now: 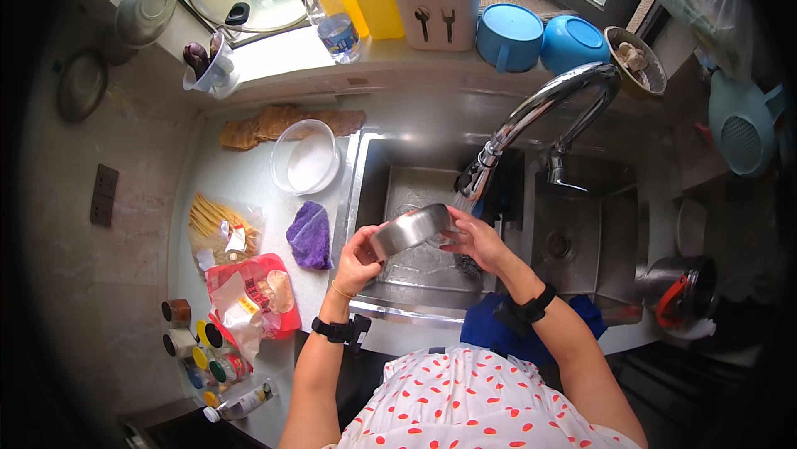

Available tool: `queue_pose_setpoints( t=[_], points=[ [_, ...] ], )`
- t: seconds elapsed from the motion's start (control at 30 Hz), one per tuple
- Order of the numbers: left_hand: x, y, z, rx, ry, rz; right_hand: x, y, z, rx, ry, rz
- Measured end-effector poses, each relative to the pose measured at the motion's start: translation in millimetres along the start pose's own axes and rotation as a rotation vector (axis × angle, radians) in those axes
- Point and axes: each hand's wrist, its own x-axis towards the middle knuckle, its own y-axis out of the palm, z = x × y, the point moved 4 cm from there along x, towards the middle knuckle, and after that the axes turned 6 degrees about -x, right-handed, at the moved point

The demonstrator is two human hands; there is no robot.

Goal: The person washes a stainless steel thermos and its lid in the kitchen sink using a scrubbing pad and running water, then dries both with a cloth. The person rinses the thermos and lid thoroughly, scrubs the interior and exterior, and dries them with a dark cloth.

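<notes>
Over the left basin of a stainless steel sink (398, 187), a shallow round metal bowl (411, 234) is held tilted on its side. My left hand (359, 265) grips its left end, the thumb bent against it. At the other end my right hand (476, 238) supports the rim with spread fingers. Water runs from the chrome faucet (478, 178) just behind the right fingers, down past the bowl's far side. The bowl's inner face is turned away from me and hidden. A dark scouring pad (468, 266) lies in the basin below my right hand.
Left of the sink are a purple cloth (310, 236), a clear plastic tub (305, 159), a red food bag (274, 293) and several spice jars (230, 367). A blue cloth (498, 324) hangs over the front edge. Blue mugs (510, 34) and a utensil holder (436, 19) line the windowsill.
</notes>
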Motion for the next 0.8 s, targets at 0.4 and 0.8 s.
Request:
queue_pose_setpoints(
  t=[0.4, 0.8],
  points=[
    [-2, 59, 12, 1.178, 0.438, 0.096, 1, -45, -32, 0.067, -0.091, -0.359],
    [88, 37, 125, -0.532, -0.628, -0.321, 45, -72, -45, 0.148, 0.014, -0.686]
  ],
)
